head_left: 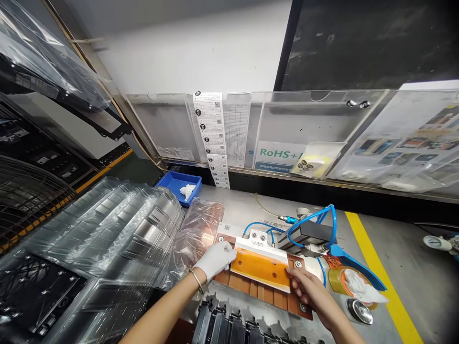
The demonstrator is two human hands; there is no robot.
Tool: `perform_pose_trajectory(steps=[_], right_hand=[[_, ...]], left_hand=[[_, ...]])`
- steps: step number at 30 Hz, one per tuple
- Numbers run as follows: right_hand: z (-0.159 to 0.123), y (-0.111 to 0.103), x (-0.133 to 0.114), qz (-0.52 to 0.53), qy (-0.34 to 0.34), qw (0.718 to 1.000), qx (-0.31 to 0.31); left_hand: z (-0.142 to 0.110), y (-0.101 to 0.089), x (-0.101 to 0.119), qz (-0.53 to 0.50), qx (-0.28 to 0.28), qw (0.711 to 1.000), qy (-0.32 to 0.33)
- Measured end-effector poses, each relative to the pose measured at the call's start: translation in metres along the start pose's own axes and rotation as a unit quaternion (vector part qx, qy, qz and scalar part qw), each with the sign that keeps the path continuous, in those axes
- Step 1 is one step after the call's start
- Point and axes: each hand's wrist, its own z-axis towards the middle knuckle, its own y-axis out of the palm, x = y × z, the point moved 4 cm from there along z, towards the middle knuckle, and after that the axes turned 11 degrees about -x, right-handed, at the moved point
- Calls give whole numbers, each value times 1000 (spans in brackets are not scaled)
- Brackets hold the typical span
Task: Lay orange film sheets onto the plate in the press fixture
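An orange-yellow rectangular plate point(261, 267) lies on a brown fixture board point(251, 286) on the bench. My left hand point(217, 258), in a white glove, is closed on the plate's left end. My bare right hand point(308, 289) presses its fingers against the plate's right end and lower corner. A white bar point(258, 244) marked with a code lies along the plate's far edge.
Blue air hoses point(315, 217) run to a dark pneumatic block behind the fixture. A roll of tape point(340, 279) on a blue dispenser sits to the right, a metal button point(359, 310) near it. Stacked clear plastic trays point(118, 229) fill the left. A blue bin point(175, 184) stands behind. Black parts point(229, 327) line the front edge.
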Motion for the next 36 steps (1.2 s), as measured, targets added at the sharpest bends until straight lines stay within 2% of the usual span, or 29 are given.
perform_pose_trajectory(steps=[6, 10, 13, 17, 23, 27, 29, 32, 36], right_hand=[[5, -2, 3, -41, 12, 999, -6], [6, -8, 0, -97, 45, 994, -10], [4, -13, -4, -142, 68, 987, -20], [3, -19, -12, -189, 65, 979, -43], [-14, -51, -16, -283, 5, 959, 17], [-39, -71, 2, -421, -74, 904, 16], [-48, -74, 13, -449, -136, 883, 24], [-51, -76, 24, -432, -188, 879, 76], [-45, -74, 26, -389, -188, 894, 117]], left_hand=[[-1, -1, 0, -13, 7, 1000, 17], [-4, -3, 2, -62, 22, 997, 32], [-5, -2, 1, -104, 11, 994, 28], [-4, 0, -2, -132, -1, 991, 26], [-1, 2, -7, -152, 9, 988, 40], [0, 4, -10, -167, 13, 985, 43], [-1, 4, -10, -169, 14, 985, 43], [-1, 5, -9, -162, 15, 986, 43], [-3, 4, -4, -133, 19, 990, 45]])
